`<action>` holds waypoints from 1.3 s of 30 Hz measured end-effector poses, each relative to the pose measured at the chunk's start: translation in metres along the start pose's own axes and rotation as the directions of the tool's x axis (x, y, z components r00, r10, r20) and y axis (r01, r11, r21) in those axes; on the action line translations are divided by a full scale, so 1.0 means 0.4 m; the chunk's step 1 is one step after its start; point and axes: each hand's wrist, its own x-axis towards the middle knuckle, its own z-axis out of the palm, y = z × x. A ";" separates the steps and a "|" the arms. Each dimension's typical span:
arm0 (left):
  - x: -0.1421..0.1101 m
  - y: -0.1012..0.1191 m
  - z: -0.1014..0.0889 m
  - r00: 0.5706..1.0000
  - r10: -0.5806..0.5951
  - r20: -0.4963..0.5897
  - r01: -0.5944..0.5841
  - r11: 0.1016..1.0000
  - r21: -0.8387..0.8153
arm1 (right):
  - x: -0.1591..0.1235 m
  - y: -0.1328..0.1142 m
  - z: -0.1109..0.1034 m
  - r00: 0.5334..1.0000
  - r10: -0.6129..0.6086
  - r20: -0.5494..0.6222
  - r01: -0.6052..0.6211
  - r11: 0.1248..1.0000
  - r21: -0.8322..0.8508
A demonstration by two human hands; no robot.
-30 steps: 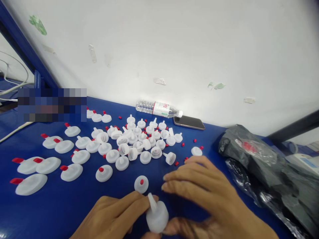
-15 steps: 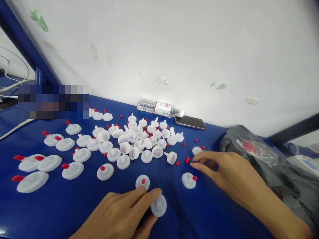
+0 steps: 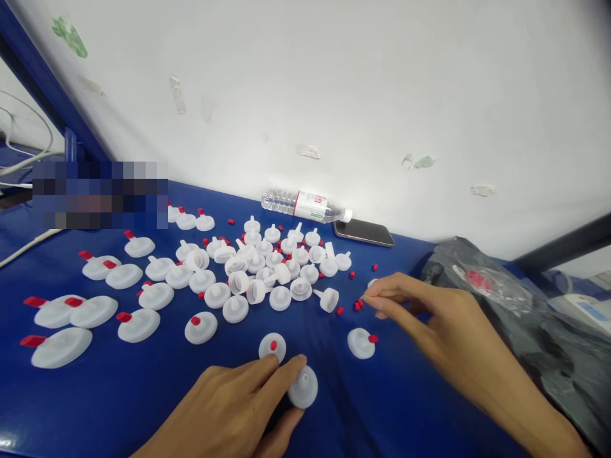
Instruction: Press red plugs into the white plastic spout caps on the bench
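Observation:
My left hand rests low on the blue table, its thumb and fingers closed around a white spouted cap that stands on the surface. My right hand reaches out to the right of the pile, fingertips pinched together at small red plugs; what they hold is too small to make out. Between the hands lies a white cap with a red plug, and another capped one sits by my left fingertips. A heap of white spouted caps lies beyond.
Finished caps with red plugs spread across the left of the table. A plastic water bottle and a dark phone lie by the white wall. A black plastic bag fills the right side. White cables run at far left.
My right hand left the cap held in both hands and moved out right to the red plugs, now pinching there. The left hand lowered its cap onto the table. A finished cap appeared between the hands.

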 end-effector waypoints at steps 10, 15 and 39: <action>0.006 -0.001 0.001 1.000 0.012 -0.023 -0.012 0.999 -0.031 | -0.046 -0.098 0.089 0.891 -0.448 0.070 0.404 0.855 0.325; 0.005 -0.005 0.008 1.000 0.018 0.015 -0.017 0.999 -0.048 | -0.057 -0.087 0.132 0.882 -0.439 0.172 0.382 0.879 0.285; -0.009 0.000 0.022 0.997 -0.005 -0.082 0.007 1.000 0.025 | -0.054 -0.094 0.119 0.872 -0.464 0.157 0.411 0.867 0.283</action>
